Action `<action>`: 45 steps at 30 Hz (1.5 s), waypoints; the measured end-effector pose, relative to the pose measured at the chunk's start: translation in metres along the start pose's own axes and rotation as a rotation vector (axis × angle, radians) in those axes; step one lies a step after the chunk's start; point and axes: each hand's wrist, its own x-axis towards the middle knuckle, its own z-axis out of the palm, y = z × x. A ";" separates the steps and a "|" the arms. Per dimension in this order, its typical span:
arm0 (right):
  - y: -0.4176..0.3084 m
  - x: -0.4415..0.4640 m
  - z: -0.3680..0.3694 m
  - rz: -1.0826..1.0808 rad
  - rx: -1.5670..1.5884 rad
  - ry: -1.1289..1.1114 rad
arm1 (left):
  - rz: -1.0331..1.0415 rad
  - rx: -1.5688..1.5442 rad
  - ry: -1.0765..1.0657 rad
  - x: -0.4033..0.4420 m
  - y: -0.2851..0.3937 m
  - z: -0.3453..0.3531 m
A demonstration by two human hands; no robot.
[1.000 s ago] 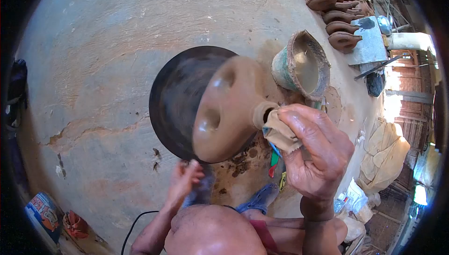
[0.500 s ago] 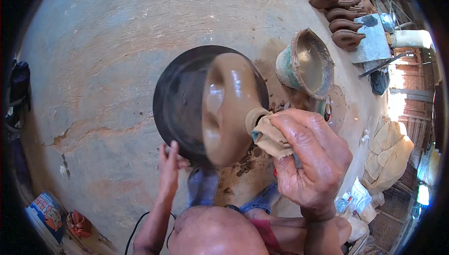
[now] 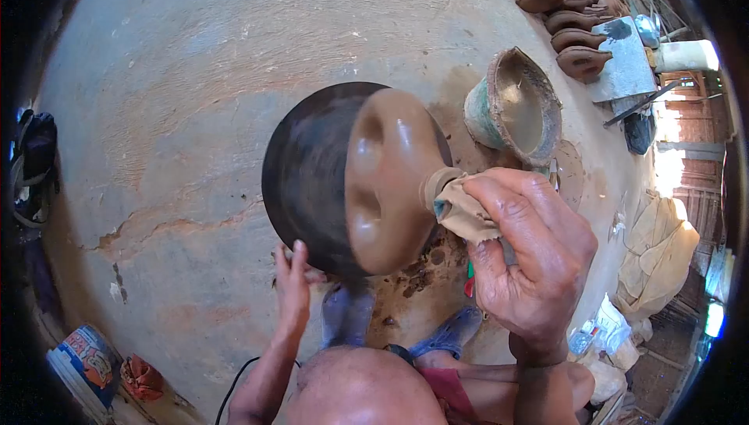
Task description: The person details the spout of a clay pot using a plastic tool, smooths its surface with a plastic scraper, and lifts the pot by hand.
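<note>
Head view, landmark: dark wheel; its streaked surface suggests rotation.
Tub: printed tub, left of the wheel, toward the person.
Left hand: at the wheel's near left rim; fingers spread apart, nothing gripped. Contact with the rim cannot be confirmed.
Clay vessel: over the right part of the wheel; rounded body, two hollows, neck directed right. Surface shiny, apparently wet.
Handling, judged: moderately heavy, soft and slippery; walls likely to dent under point pressure. Support the body broadly from beneath with both palms. Do not lift by the neck or press the hollows.
Cloth: folded, at the vessel's mouth, just beyond the wheel's right rim; limp, apparently damp, compliant.
Right hand: right of the wheel; thumb and fingers closed narrowly, pinching the cloth at the neck.
Bucket: right of the wheel, toward the far side; crusted rim, cloudy liquid inside.
Stacked vessels: beyond the bucket, far right of the wheel; brown, grouped in rows.
</note>
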 end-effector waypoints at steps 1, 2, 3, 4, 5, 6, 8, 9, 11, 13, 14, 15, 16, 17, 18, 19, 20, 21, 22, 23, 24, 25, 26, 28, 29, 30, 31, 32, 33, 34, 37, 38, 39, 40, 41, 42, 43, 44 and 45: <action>0.000 0.001 0.002 -0.001 0.011 0.008 | 0.135 -0.039 0.117 0.010 0.012 -0.003; -0.001 0.002 0.003 -0.005 0.023 0.014 | 0.142 -0.040 0.126 0.018 0.023 -0.002; -0.002 0.003 0.003 -0.009 0.034 0.019 | 0.175 -0.059 0.161 0.024 0.033 -0.003; -0.004 0.004 0.002 -0.002 0.033 0.004 | 0.207 -0.075 0.195 0.030 0.042 -0.004; -0.006 0.004 0.001 0.005 0.032 -0.011 | 0.210 -0.071 0.203 0.036 0.049 -0.004; -0.008 0.004 0.001 0.006 0.040 -0.008 | 0.249 -0.082 0.216 0.042 0.054 -0.004; -0.012 0.002 0.000 0.029 0.034 -0.034 | 0.323 -0.104 0.237 0.054 0.060 -0.002; -0.013 0.000 -0.001 0.033 0.036 -0.033 | 0.359 -0.117 0.244 0.061 0.061 0.001; -0.015 -0.005 -0.005 0.092 0.118 -0.028 | 0.428 -0.148 0.253 0.074 0.060 0.007; -0.006 -0.018 -0.013 0.131 0.114 0.002 | 0.458 -0.191 0.230 0.086 0.056 0.006; 0.000 -0.027 -0.019 0.167 0.112 0.034 | 0.485 -0.170 0.234 0.086 0.058 0.008; 0.006 -0.042 -0.023 0.426 0.183 0.114 | 0.513 -0.150 0.237 0.085 0.059 0.010; 0.016 -0.061 -0.026 0.685 0.252 0.197 | 0.510 -0.155 0.233 0.084 0.059 0.011; 0.040 -0.085 -0.026 0.840 0.241 0.221 | 0.508 -0.139 0.257 0.082 0.059 0.012; 0.069 -0.114 -0.022 0.996 0.229 0.248 | 0.508 -0.121 0.278 0.081 0.058 0.012; 0.095 -0.143 -0.019 1.150 0.115 0.177 | 0.509 -0.124 0.271 0.081 0.058 0.013; 0.119 -0.174 -0.014 1.300 -0.001 0.103 | 0.547 -0.088 0.282 0.081 0.056 0.013; 0.143 -0.205 -0.008 1.349 -0.073 0.046 | 0.585 -0.051 0.295 0.081 0.054 0.013; 0.161 -0.231 0.000 1.394 -0.144 -0.012 | 0.586 -0.052 0.292 0.081 0.051 0.012; 0.170 -0.253 0.009 1.391 -0.145 -0.008 | 0.585 -0.066 0.292 0.082 0.046 0.012; 0.177 -0.272 0.018 1.407 -0.184 -0.023 | 0.586 -0.080 0.292 0.082 0.044 0.013; 0.178 -0.273 0.022 1.413 -0.200 -0.029 | 0.591 -0.082 0.294 0.082 0.045 0.014; 0.179 -0.275 0.026 1.418 -0.216 -0.034 | 0.599 -0.067 0.321 0.081 0.046 0.015; 0.164 -0.250 0.041 1.077 -0.075 0.293 | 0.612 -0.046 0.350 0.083 0.045 0.015; 0.143 -0.217 0.044 1.069 -0.008 0.322 | 0.610 -0.089 0.315 0.089 0.041 0.013; 0.117 -0.178 0.044 1.062 0.059 0.352 | 0.608 -0.128 0.279 0.093 0.039 0.011; 0.099 -0.155 0.048 1.028 0.147 0.383 | 0.615 -0.118 0.276 0.093 0.040 0.009; 0.083 -0.136 0.052 0.988 0.234 0.415 | 0.585 -0.091 0.287 0.092 0.041 0.008; 0.071 -0.118 0.058 0.761 0.282 0.460 | 0.555 -0.069 0.299 0.092 0.044 0.008; 0.057 -0.100 0.063 0.531 0.324 0.497 | 0.563 -0.066 0.299 0.091 0.046 0.010; 0.015 -0.045 0.068 0.288 0.636 0.514 | 0.595 -0.042 0.299 0.091 0.052 0.007; 0.012 -0.039 0.070 0.248 0.629 0.481 | 0.608 0.000 0.296 0.097 0.050 0.003; 0.010 -0.033 0.072 0.207 0.623 0.449 | 0.620 0.040 0.291 0.097 0.055 0.004; 0.009 -0.028 0.076 0.145 0.530 0.416 | 0.626 0.043 0.293 0.096 0.060 0.005; 0.009 -0.025 0.080 0.085 0.438 0.382 | 0.618 0.058 0.303 0.094 0.063 0.006; 0.011 -0.023 0.089 0.080 0.458 0.392 | 0.608 0.072 0.315 0.092 0.068 0.007; 0.011 -0.024 0.090 0.079 0.463 0.395 | 0.610 0.075 0.319 0.095 0.070 0.005; 0.011 -0.023 0.091 0.095 0.444 0.395 | 0.606 0.075 0.268 0.100 0.071 0.002; 0.010 -0.022 0.091 0.109 0.426 0.396 | 0.602 0.075 0.217 0.102 0.076 0.000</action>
